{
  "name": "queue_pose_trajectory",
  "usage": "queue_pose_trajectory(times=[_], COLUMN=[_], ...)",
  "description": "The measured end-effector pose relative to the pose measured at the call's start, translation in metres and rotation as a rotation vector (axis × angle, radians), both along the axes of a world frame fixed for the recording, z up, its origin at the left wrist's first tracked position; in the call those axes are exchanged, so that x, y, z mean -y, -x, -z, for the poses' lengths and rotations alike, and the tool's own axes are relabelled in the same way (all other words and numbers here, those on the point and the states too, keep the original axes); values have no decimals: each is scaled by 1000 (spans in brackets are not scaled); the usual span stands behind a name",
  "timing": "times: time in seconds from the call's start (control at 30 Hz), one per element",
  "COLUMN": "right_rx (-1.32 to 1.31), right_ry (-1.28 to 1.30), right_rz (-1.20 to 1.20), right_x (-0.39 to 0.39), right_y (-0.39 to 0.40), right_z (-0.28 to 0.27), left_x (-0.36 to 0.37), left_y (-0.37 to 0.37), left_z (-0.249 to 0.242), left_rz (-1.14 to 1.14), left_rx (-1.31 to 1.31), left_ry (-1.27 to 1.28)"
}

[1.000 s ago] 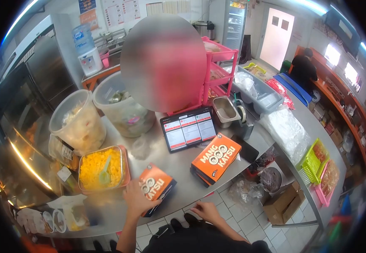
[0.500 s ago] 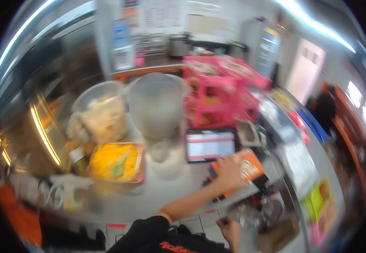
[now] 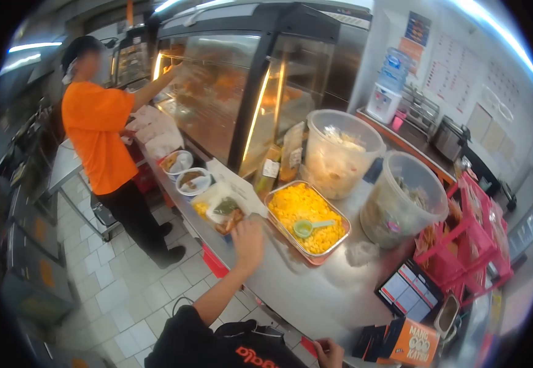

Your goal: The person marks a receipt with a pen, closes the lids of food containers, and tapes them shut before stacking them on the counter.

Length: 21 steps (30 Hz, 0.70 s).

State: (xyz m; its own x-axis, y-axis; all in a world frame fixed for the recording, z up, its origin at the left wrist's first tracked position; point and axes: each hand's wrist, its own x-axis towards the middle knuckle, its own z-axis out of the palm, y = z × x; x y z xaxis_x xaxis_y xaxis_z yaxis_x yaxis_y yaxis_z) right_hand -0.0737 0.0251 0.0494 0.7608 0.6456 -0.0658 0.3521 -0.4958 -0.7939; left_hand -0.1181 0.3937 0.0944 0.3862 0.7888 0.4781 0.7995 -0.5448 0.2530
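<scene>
My left hand [image 3: 248, 242] reaches over the counter edge, its slightly blurred fingers at the near corner of an open food box [image 3: 246, 189]. The box holds yellow food, something dark green and brown fried pieces [image 3: 231, 221]; whether my fingers grip anything is unclear. My right hand [image 3: 328, 353] is low at the bottom edge, its fingers loosely bent and apart, with nothing seen in them. Right of the box is a tray of yellow food [image 3: 296, 200] with a green scoop [image 3: 311, 227] lying in it. Two bowls [image 3: 193, 182] of brown food stand beyond the box.
Two large plastic tubs [image 3: 340, 161] stand behind the tray. A tablet [image 3: 409, 291], orange and black boxes [image 3: 410, 343] and pink racks [image 3: 472, 236] are on the right. A person in an orange shirt [image 3: 98, 135] reaches toward a glass display case [image 3: 211, 92].
The view has swung left, bringing the person and the food box into sight. My left hand has left the orange and black boxes and is now at the food box.
</scene>
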Motion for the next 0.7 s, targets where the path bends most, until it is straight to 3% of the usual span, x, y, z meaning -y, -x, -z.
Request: queue_pose_trajectory(times=[0.13,0.17,0.2,0.23,0.27,0.3,0.33,0.43,0.6,0.7], right_rx=[-60,-135,-135,-42,54,59,60,16,-49,-126], right_ry=[218,295,294,137,-21,-20,-21,5,60,18], right_rz=[-278,-335,-351,-358,-361,-371,-398,-473,-588,-517], right_x=[-71,-83,-91,-99,-106,-111,-114,-116,-114,-113], right_y=[-18,-17,-15,-14,-13,-13,-12,-13,-11,-12], right_z=[-61,-73,-73,-71,-69,-68,-66,-54,-34,-34], left_x=[-34,-29,-26,-23,-21,-22,-28,-43,-25,26], left_y=[33,35,37,40,41,41,42,46,48,48], left_z=[50,45,41,35,29,25,28,47,44,46], left_rz=[-32,72,180,167,80,-7,-18,37,275,425], left_rx=[-104,-94,-83,-82,104,288,293,163,287,279], left_ry=[-59,112,288,290,68,-155,-153,-117,296,234])
